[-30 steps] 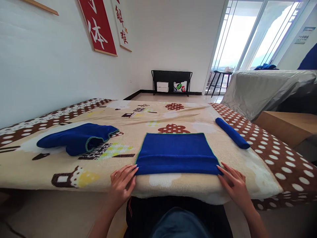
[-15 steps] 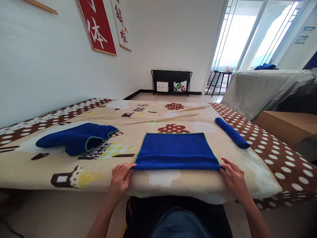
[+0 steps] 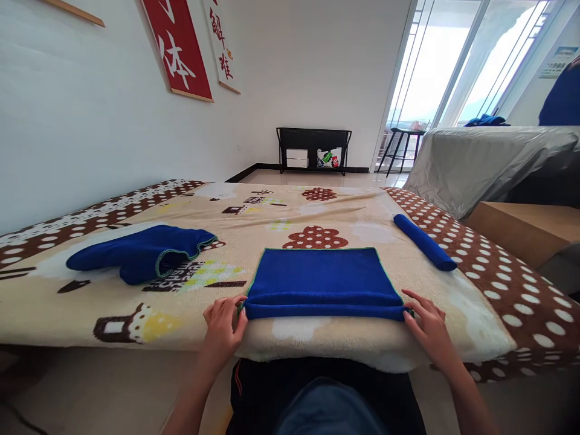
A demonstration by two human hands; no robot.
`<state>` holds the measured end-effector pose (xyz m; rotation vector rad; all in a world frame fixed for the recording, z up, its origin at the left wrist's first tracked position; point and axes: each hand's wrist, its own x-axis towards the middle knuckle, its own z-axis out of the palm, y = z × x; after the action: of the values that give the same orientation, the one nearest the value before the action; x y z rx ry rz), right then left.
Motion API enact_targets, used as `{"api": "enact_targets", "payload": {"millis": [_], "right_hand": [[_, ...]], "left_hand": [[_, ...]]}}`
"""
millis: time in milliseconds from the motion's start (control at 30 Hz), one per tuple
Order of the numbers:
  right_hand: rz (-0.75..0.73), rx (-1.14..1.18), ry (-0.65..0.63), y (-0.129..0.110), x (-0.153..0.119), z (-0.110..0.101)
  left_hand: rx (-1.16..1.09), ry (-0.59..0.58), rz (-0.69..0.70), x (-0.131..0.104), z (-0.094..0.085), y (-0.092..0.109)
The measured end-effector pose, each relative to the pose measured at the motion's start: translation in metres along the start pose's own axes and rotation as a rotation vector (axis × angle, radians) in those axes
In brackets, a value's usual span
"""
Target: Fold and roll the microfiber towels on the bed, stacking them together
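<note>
A blue towel (image 3: 319,270) with green edging lies flat before me, its near edge folded or rolled over into a narrow band. My left hand (image 3: 225,321) pinches the left end of that band between thumb and fingers. At the opposite end, my right hand (image 3: 425,322) grips the right corner the same way. To the right lies a rolled blue towel (image 3: 424,243). A crumpled blue towel (image 3: 140,252) with the same green edging rests on the left, apart from my left hand.
A cream patterned blanket (image 3: 194,326) covers the bed, with brown polka-dot fabric (image 3: 512,290) along its sides. Beyond stand a black rack (image 3: 314,142) and a dark stool (image 3: 403,142). A cardboard box (image 3: 525,226) and a sheet-covered object (image 3: 475,151) are at right.
The blue towel has shifted slightly toward me, its far edge sitting closer. Both hands keep hold of the near band. A blue shape at the far right edge shows more.
</note>
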<state>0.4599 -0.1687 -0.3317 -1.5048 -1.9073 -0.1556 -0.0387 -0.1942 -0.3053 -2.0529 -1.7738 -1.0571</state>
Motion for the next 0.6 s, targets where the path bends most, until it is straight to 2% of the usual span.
{"api": "enact_targets", "payload": {"millis": [100, 167, 233, 333, 400, 500, 600], "right_hand": [[0.054, -0.122, 0.231, -0.028, 0.008, 0.015], [0.007, -0.118, 0.307, -0.055, 0.012, 0.024], [-0.121, -0.029, 0.273, -0.085, 0.015, 0.033], [-0.324, 0.14, 0.126, -0.129, 0.016, 0.047], [-0.396, 0.204, 0.035, -0.15, 0.017, 0.053], [-0.406, 0.201, -0.043, -0.159, 0.02, 0.056], [-0.359, 0.123, -0.035, -0.14, 0.021, 0.052]], "left_hand": [[0.133, 0.192, -0.021, 0.006, 0.015, 0.026], [0.144, 0.256, 0.029, 0.008, 0.024, 0.048], [0.074, 0.203, 0.172, 0.008, 0.034, 0.074], [-0.094, 0.018, 0.433, 0.008, 0.05, 0.112], [-0.162, -0.051, 0.504, 0.008, 0.059, 0.129], [-0.164, -0.09, 0.482, 0.01, 0.065, 0.133], [-0.098, -0.088, 0.436, 0.012, 0.061, 0.109]]}}
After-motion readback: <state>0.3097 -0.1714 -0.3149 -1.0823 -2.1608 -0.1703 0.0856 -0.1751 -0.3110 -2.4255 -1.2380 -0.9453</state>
